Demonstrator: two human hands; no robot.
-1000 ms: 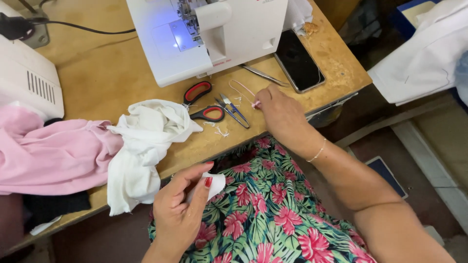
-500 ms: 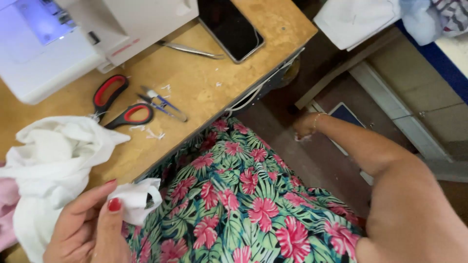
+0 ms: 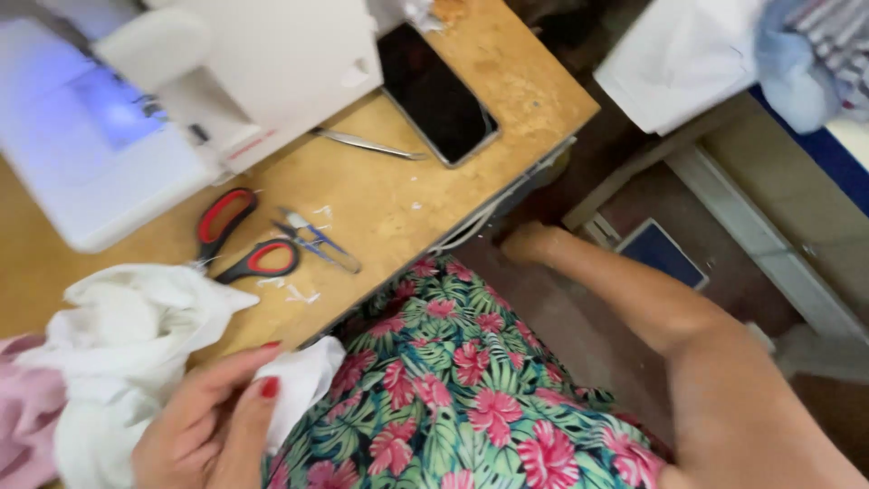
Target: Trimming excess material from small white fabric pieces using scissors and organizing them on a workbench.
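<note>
My left hand (image 3: 213,421), with red nails, pinches a small white fabric piece (image 3: 303,385) at the table's front edge, just above my floral-print lap (image 3: 453,389). A bigger bundle of white cloth (image 3: 127,344) lies right beside that hand on the wooden table (image 3: 398,199). My right arm stretches down past the table's right side. My right hand (image 3: 529,243) is low by the table's edge, near some cables, with its fingers out of sight. Red-handled scissors (image 3: 240,240) and small thread snips (image 3: 317,243) lie in the middle of the table.
A white sewing machine (image 3: 154,109) fills the back left of the table. A dark phone (image 3: 434,95) and metal tweezers (image 3: 367,143) lie beside it. Pink cloth (image 3: 23,407) hangs at the far left. White fabric (image 3: 679,63) is stacked at the upper right, above a dark flat device (image 3: 661,254) on the floor.
My right hand left the table top by the snips and swung down past the table's right edge. The view turned right. My left hand keeps hold of the small white piece.
</note>
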